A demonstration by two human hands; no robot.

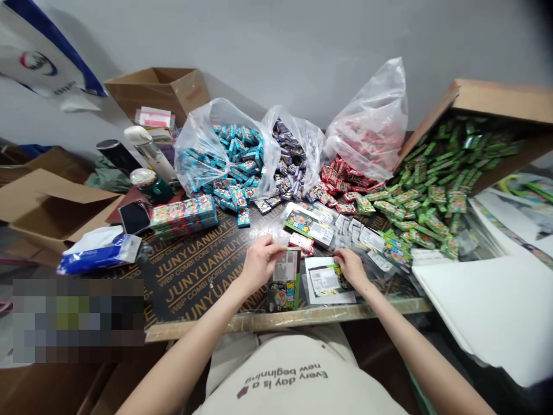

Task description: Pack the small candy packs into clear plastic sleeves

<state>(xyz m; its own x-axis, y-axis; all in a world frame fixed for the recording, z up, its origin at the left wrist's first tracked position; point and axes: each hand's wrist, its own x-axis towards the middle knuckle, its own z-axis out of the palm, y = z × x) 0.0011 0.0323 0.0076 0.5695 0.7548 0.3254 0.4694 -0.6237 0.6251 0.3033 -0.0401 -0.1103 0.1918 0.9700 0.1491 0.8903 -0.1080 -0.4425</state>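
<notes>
My left hand [260, 262] pinches the top edge of a flat printed green-and-black card box [285, 282], which stands near the table's front edge. To its right, my right hand [351, 268] has its fingers closed on the upper corner of a printed card [325, 280]. That card lies over a white sheet [309, 266]. Just beyond my hands are a small red packet [301, 242] and a black-and-green printed pack [309, 226]. More printed cards [384, 245] lie fanned out to the right of my right hand.
Plastic bags of blue packets [242, 153], purple packets [289, 144] and red packets [345, 178] stand along the wall. Green packets [425, 199] spill from a tipped carton [501, 98]. At left are a wrapped block of packets [185, 216], a phone [133, 218], bottles and tissues [97, 253].
</notes>
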